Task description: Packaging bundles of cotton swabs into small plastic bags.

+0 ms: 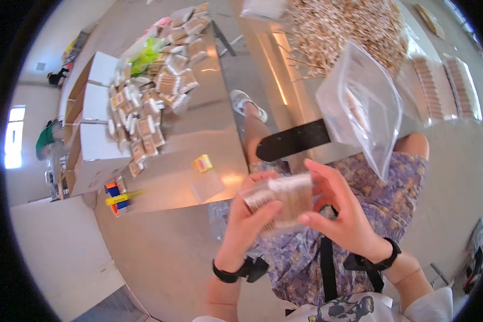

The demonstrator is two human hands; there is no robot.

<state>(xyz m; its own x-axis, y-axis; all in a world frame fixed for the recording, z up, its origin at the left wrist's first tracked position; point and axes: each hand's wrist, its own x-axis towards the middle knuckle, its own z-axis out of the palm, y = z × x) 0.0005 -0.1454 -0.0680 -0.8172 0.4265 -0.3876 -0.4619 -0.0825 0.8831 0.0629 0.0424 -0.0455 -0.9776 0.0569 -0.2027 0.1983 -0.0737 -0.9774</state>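
Note:
A clear pack of cotton swabs [291,199] is between my hands above my lap, slightly blurred. My left hand [247,214] grips its left end, thumb across the front. My right hand [341,209] curls around the right end, with the thumb at the lower corner and the index finger along the top. Beyond my right hand, a large clear plastic bag [373,102] hangs over the table edge. Left of my hands, a small yellow label card [202,163] and a flat clear bag [207,185] lie on the metal table [220,129].
Many packed swabs [169,84] are heaped on the left table beside white cartons [99,104]. A yellow-handled tool [124,198] lies at its near corner. Loose swabs [349,32] fill the far right, with bundled swabs [434,88] alongside. Someone in green [48,139] is far left.

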